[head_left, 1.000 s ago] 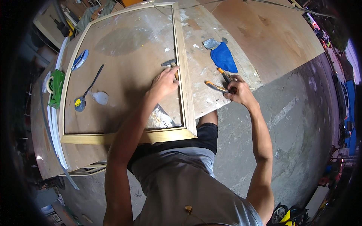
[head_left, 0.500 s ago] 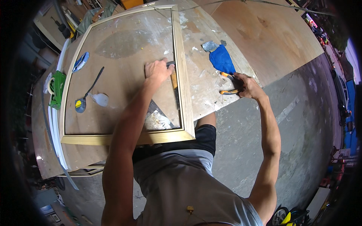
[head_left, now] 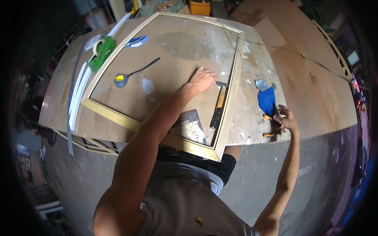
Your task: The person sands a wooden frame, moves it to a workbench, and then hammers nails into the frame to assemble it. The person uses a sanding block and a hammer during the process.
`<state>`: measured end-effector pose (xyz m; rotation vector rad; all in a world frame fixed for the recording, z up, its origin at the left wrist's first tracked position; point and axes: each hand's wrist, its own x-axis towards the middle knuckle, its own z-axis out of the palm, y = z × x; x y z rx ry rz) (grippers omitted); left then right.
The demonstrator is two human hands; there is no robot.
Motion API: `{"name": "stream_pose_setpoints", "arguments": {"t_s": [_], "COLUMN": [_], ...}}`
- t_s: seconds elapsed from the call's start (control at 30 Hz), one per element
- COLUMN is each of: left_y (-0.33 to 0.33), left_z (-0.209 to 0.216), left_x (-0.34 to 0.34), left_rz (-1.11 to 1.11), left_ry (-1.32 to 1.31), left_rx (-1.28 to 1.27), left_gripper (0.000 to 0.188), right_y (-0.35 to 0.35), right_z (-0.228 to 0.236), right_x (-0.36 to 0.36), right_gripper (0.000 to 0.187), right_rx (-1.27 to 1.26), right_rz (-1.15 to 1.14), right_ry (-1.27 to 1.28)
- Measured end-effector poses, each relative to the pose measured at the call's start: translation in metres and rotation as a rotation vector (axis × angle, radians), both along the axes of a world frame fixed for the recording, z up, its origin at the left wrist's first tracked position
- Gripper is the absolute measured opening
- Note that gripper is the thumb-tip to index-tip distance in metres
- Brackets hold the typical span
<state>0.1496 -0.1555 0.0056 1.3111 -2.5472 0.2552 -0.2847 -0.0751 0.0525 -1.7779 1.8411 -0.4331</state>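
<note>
Head view | left hand [head_left: 203,80] has come off the hammer's handle, fingers loose beside its head | hammer [head_left: 218,107] lies inside frame [head_left: 114,118] | right hand [head_left: 287,118] over pliers [head_left: 269,135], now nearer blue cloth [head_left: 267,101], grip unclear

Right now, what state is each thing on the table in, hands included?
Hammer, lying inside the frame
Frame, lying on the table
Pliers, handles spread
Left hand, at the hammer's head, grip unclear
Right hand, at the pliers, grip unclear
Blue cloth, lying by the pliers
Tape measure, strap out
Tape dispenser, roll loaded
</note>
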Motion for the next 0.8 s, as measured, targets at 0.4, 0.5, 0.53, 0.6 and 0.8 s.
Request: {"name": "stream_pose_setpoints", "arguments": {"t_s": [0.4,0.5,0.53,0.6,0.8], "left_y": [-0.001,0.035,0.043,0.066,0.054], "left_z": [0.033,0.049,0.048,0.05,0.027], "left_x": [0.083,0.0,-0.035,-0.088,-0.091], "left_rz": [0.466,0.398,0.364,0.366,0.392], "left_ry": [0.093,0.323,0.254,0.19,0.515], "left_rx": [-0.179,0.602,0.722,0.673,0.677], "left_gripper": [0.023,0.051,0.059,0.087,0.076], "right_y": [-0.062,-0.059,-0.056,-0.063,-0.112], "right_z": [-0.005,0.023,0.029,0.028,-0.037], "right_x": [0.036,0.053,0.062,0.08,0.12], "right_gripper": [0.032,0.033,0.035,0.038,0.044], "right_rx": [-0.111,-0.272,-0.33,-0.327,-0.175], "right_rz": [-0.389,-0.322,-0.298,-0.269,-0.376], "right_ry": [-0.597,-0.902,-1.003,-1.07,-0.993]}}
